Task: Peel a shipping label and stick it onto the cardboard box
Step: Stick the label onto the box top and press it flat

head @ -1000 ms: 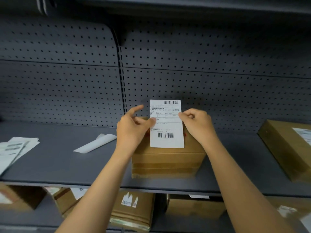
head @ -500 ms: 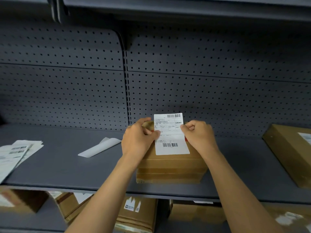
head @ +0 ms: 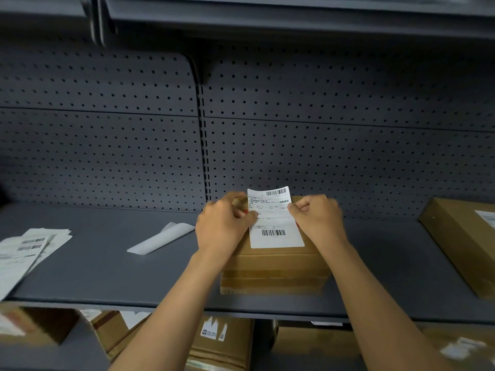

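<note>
Stockroom, pegboard shelving point(head: 107, 269), stacked parcels point(head: 460, 242)

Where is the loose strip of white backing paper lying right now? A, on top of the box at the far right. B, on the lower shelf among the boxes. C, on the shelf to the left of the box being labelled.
C: the backing paper lies flat on the grey shelf, left of the cardboard box over which the left hand and right hand hold the shipping label.

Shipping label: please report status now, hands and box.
Left hand and right hand pinch shipping label edges. Label low over cardboard box, not pressed flat. Nothing in the way.
</note>
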{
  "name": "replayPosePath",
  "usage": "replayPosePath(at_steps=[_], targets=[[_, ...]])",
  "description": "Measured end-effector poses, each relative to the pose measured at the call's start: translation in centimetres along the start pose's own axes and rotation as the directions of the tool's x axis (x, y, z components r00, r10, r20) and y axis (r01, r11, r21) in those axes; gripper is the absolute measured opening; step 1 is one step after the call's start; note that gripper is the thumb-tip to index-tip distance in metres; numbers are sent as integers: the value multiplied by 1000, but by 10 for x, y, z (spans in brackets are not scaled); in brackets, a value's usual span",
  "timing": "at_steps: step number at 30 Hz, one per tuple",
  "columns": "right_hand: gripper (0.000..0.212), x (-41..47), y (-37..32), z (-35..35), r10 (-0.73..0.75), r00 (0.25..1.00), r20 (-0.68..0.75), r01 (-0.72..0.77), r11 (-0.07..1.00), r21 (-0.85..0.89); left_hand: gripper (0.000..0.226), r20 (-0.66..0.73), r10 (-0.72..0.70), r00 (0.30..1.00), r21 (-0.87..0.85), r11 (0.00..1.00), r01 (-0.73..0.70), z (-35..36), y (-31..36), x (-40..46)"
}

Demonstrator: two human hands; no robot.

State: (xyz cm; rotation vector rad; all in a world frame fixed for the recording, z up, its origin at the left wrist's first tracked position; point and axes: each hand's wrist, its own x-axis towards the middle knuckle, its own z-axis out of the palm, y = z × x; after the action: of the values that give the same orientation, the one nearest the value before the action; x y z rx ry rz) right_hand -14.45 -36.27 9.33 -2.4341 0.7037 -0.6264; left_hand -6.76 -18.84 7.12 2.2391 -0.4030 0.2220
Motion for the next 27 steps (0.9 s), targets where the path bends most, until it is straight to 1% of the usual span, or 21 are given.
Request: replayPosePath(at_steps=[10, 15, 19, 21, 24, 25, 27], targets=[[30, -1, -1, 3, -50, 998, -29, 48, 996, -77, 39, -22, 66, 998, 73, 995, -64, 4, 0, 0], [28, 0, 4, 5, -90, 994, -63, 82, 990, -110, 33, -21, 90, 996, 59, 994, -89, 6, 1, -4], [28, 0, 8, 8, -105, 991, -88, 94, 988, -121, 41, -17, 113, 993, 101, 989, -111, 2, 2, -4], [25, 1, 9, 10, -120, 986, -111, 107, 987, -119, 39, -8, 120, 993, 115, 986, -119, 0, 3, -2], [26, 1, 7, 12, -227, 965, -132, 204, 965, -166, 36, -4, 178, 984, 153, 973, -175, -1, 7, 2], [28, 1, 6, 13, -277, 954, -111, 256, 951, -176, 37, 10, 205, 979, 170, 964, -204, 0, 10, 3], [34, 2, 1, 16, -374, 927, -9, 368, 914, -170, 39, 77, 264, 961, 187, 944, -274, 3, 17, 6]])
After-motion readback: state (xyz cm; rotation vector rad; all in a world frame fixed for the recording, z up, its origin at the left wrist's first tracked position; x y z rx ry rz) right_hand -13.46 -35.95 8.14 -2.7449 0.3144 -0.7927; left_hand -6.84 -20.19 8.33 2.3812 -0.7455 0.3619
